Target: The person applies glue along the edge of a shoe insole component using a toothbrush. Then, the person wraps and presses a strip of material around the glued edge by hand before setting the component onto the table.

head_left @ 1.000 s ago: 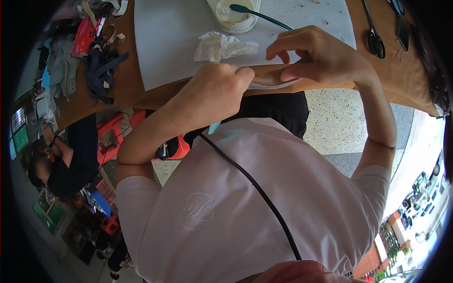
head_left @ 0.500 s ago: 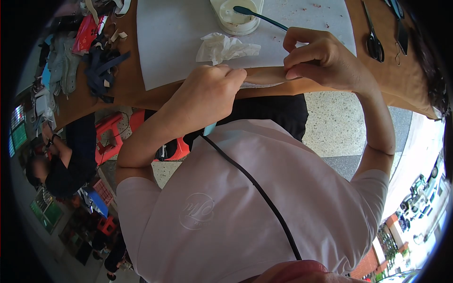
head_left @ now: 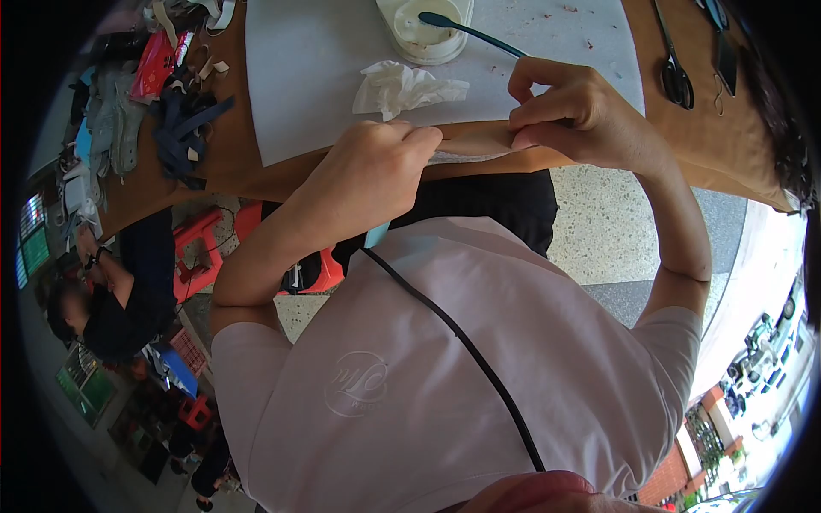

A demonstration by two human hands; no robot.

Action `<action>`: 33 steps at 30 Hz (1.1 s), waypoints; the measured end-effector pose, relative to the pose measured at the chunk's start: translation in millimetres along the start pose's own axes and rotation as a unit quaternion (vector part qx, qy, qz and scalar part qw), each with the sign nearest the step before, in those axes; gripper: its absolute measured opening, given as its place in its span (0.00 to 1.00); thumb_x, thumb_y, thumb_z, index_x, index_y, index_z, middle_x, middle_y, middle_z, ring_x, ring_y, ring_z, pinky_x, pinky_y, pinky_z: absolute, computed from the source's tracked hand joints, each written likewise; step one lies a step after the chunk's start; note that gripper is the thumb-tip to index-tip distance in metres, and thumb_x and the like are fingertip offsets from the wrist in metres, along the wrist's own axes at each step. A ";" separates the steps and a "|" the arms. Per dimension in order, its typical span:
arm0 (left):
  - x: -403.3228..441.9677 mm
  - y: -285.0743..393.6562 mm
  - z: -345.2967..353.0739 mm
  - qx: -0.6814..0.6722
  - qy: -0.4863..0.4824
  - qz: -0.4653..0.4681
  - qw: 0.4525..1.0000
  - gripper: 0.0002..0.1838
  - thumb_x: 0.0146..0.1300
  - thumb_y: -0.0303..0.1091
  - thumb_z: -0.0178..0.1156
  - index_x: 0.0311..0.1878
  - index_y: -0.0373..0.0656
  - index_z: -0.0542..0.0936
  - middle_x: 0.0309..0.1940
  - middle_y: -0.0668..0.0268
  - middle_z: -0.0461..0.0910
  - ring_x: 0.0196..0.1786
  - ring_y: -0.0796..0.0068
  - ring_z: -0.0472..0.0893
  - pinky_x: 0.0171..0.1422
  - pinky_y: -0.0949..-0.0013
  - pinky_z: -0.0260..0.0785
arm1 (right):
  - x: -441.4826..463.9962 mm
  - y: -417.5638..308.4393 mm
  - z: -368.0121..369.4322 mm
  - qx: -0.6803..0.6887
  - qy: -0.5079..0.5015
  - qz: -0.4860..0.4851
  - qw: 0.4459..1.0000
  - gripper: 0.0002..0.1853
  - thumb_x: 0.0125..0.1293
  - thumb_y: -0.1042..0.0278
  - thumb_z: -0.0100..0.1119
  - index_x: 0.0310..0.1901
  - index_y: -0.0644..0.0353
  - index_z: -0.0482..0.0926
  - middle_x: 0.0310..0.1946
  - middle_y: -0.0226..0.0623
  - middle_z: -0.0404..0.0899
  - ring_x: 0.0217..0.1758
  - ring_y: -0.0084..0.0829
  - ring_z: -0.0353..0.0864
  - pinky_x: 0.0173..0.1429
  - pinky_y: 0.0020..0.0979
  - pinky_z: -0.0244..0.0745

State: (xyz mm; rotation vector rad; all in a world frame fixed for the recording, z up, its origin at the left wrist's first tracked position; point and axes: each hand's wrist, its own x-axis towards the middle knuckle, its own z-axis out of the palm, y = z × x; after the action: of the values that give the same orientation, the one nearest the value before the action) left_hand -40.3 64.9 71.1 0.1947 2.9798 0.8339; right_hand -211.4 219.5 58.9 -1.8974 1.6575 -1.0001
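Brown cloth [head_left: 227, 154] covers the worktable, its left end heaped with dark fabric strips [head_left: 190, 135] beside a pale mat [head_left: 299, 77]. At the mat's near edge the left hand [head_left: 376, 167] is curled closed, seemingly on the left end of a tan strip [head_left: 479, 147]; its fingertips are hidden. A light-blue piece [head_left: 376, 232] shows below that wrist, whether gripped I cannot tell. Beyond lie a crumpled tissue [head_left: 398, 90] and a white tub [head_left: 440, 56] with a dark green stick [head_left: 481, 37] across its rim. The strip spans the gap between both hands, long axis side to side, roughly along the table edge, neither hand nearer. The right hand [head_left: 569, 111] appears to pinch its right end between thumb and forefinger. Black scissors [head_left: 676, 84] lie farther right.
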 end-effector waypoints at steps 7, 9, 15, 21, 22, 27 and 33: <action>-1.8 -4.7 3.3 0.015 0.069 0.055 0.996 0.05 0.38 0.19 0.50 0.22 0.37 0.67 0.14 0.62 0.67 0.19 0.68 0.71 0.24 0.70 0.66 | -2.8 -3.9 3.9 -0.015 -0.002 0.008 1.000 0.05 0.41 0.73 0.61 0.21 0.64 0.76 0.25 0.35 0.68 0.19 0.29 0.71 0.23 0.25 0.65; -2.0 -5.6 4.0 0.029 0.063 0.067 0.995 0.06 0.38 0.19 0.51 0.23 0.36 0.67 0.15 0.62 0.68 0.20 0.68 0.72 0.24 0.70 0.66 | -2.6 -6.2 6.7 -0.048 0.000 -0.008 0.999 0.05 0.41 0.72 0.61 0.21 0.63 0.75 0.25 0.34 0.69 0.19 0.30 0.71 0.23 0.27 0.65; -3.5 -6.0 5.0 0.018 0.061 0.065 0.996 0.06 0.38 0.19 0.51 0.24 0.35 0.68 0.16 0.61 0.69 0.22 0.67 0.72 0.26 0.71 0.66 | -3.0 -12.7 16.0 -0.120 -0.014 -0.037 0.992 0.07 0.41 0.74 0.59 0.18 0.65 0.70 0.23 0.34 0.66 0.17 0.32 0.69 0.20 0.29 0.63; -5.0 -12.6 -6.2 -0.051 -0.082 -0.017 0.995 0.10 0.46 0.23 0.54 0.35 0.33 0.72 0.27 0.53 0.73 0.28 0.56 0.73 0.36 0.64 0.66 | -1.4 -12.0 26.1 -0.118 -0.030 -0.066 0.990 0.06 0.40 0.77 0.56 0.18 0.67 0.68 0.24 0.35 0.64 0.15 0.32 0.67 0.19 0.29 0.62; -4.1 -12.9 -7.7 -0.050 -0.082 -0.018 0.995 0.10 0.46 0.23 0.54 0.35 0.33 0.72 0.27 0.53 0.73 0.28 0.56 0.73 0.36 0.64 0.66 | -0.9 -11.6 26.2 -0.117 -0.030 -0.067 0.990 0.06 0.40 0.77 0.56 0.18 0.67 0.68 0.24 0.35 0.64 0.15 0.32 0.67 0.19 0.29 0.62; 5.4 -5.8 -0.9 -0.022 -0.037 0.021 0.999 0.11 0.51 0.30 0.52 0.37 0.35 0.71 0.29 0.56 0.74 0.32 0.57 0.73 0.54 0.60 0.56 | 1.9 -6.9 27.9 -0.155 -0.022 -0.085 0.984 0.06 0.40 0.76 0.56 0.19 0.66 0.69 0.23 0.35 0.63 0.15 0.32 0.66 0.17 0.28 0.61; 17.8 -5.9 13.7 -0.032 -0.077 0.050 0.995 0.08 0.52 0.29 0.51 0.35 0.34 0.71 0.28 0.60 0.73 0.28 0.61 0.74 0.54 0.61 0.58 | 3.8 -12.8 26.3 -0.160 0.001 -0.090 0.983 0.08 0.40 0.73 0.58 0.21 0.65 0.71 0.23 0.33 0.63 0.14 0.31 0.66 0.17 0.27 0.61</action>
State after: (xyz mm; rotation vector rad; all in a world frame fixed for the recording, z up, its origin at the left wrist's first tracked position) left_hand -57.5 69.3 56.2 0.3887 2.8157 0.8805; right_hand -183.1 214.7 52.0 -2.2883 1.7586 -0.8388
